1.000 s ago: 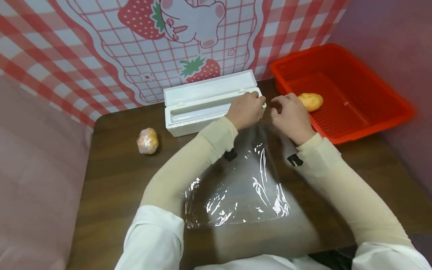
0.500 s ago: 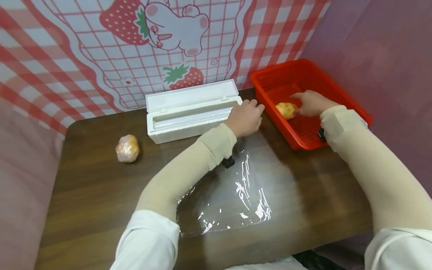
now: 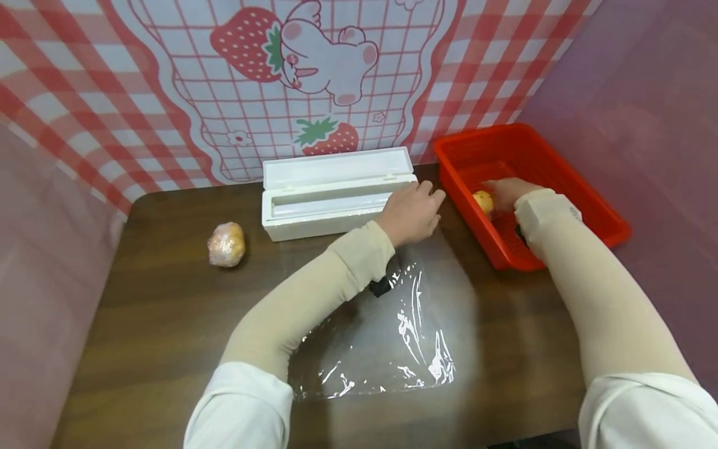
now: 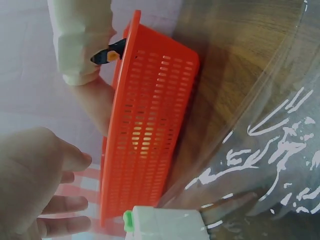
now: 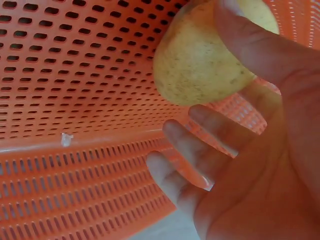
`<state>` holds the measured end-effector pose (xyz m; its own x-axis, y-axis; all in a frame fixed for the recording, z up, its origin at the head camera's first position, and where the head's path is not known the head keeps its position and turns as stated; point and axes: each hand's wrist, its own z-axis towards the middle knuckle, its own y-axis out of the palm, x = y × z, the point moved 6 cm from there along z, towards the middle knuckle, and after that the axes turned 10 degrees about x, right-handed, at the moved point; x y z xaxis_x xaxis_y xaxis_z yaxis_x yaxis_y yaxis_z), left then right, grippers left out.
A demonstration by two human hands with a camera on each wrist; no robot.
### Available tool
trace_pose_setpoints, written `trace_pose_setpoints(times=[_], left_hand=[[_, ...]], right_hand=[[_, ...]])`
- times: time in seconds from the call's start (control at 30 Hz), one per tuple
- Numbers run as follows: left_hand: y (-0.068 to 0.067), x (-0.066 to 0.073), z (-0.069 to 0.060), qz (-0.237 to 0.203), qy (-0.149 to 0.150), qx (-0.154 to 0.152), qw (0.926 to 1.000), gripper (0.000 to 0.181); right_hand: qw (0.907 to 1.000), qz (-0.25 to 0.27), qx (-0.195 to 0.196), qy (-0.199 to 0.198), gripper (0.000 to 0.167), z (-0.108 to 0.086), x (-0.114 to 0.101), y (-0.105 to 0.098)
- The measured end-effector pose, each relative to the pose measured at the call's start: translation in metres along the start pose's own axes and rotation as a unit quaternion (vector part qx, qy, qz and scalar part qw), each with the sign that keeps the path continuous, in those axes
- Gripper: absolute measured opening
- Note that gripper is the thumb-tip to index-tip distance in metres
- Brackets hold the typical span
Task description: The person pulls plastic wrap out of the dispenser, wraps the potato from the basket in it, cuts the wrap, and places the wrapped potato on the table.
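1. We saw the right hand (image 5: 250, 200) reaching into the basket, its thumb overlapping the potato (image 5: 200, 60) and its other fingers spread wide past the edge; we could not tell whether any of them pressed on it yet.
2. We found the left hand (image 3: 411, 212) holding nothing, fingers loose and parted, over the right end of the white cling film dispenser (image 3: 322, 226).
3. The potato lay in the red plastic basket (image 3: 475, 221), near the wall closest to the dispenser, and its yellow skin showed through the slots.
4. For a sound hold, we judged that the fingers needed to curl under the potato opposite the thumb, gripping round its middle, and that a straight lift would clear the rim best.
5. The dispenser's lid (image 3: 336, 169) stood up, and a clear sheet of film (image 3: 415, 340) lay wrinkled in front, partly behind the left arm; we thought it wise to keep sleeves from dragging it.
6. Farther left on the brown counter (image 3: 168, 349) we noted a yellowish lump in film (image 3: 227, 244), and behind everything a strawberry-print cloth (image 3: 364, 56).
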<state>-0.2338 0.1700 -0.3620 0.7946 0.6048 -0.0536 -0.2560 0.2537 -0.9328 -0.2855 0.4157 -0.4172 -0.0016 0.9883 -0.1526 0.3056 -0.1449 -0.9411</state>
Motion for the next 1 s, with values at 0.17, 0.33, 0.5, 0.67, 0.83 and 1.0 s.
trace_pose_setpoints(times=[0.17,0.33,0.5,0.67,0.83,1.0], left_hand=[[0.001,-0.001,-0.004,-0.004,-0.007,0.004,1.0,0.032],[0.003,-0.009,-0.008,-0.011,-0.021,0.003,0.9997,0.032],[0.006,-0.015,-0.014,-0.019,-0.03,-0.008,0.9993,0.034],[0.011,-0.018,-0.019,-0.022,-0.04,-0.032,0.9984,0.035],[0.01,-0.02,-0.02,-0.025,-0.043,-0.031,0.9983,0.032],[0.009,-0.022,-0.021,-0.032,-0.049,-0.027,0.9979,0.03]], right_hand=[[0.9995,0.032,-0.006,0.005,0.085,-0.008,0.009,0.006],[0.9996,0.025,0.011,-0.01,0.078,-0.009,0.008,0.001],[0.999,0.01,0.041,-0.013,0.082,-0.019,0.003,-0.017],[0.9973,0.017,0.071,-0.008,0.087,-0.038,0.001,-0.039],[0.9935,0.025,0.111,-0.009,0.089,-0.052,-0.005,-0.058],[0.9882,0.022,0.149,-0.028,0.085,-0.064,-0.018,-0.068]])
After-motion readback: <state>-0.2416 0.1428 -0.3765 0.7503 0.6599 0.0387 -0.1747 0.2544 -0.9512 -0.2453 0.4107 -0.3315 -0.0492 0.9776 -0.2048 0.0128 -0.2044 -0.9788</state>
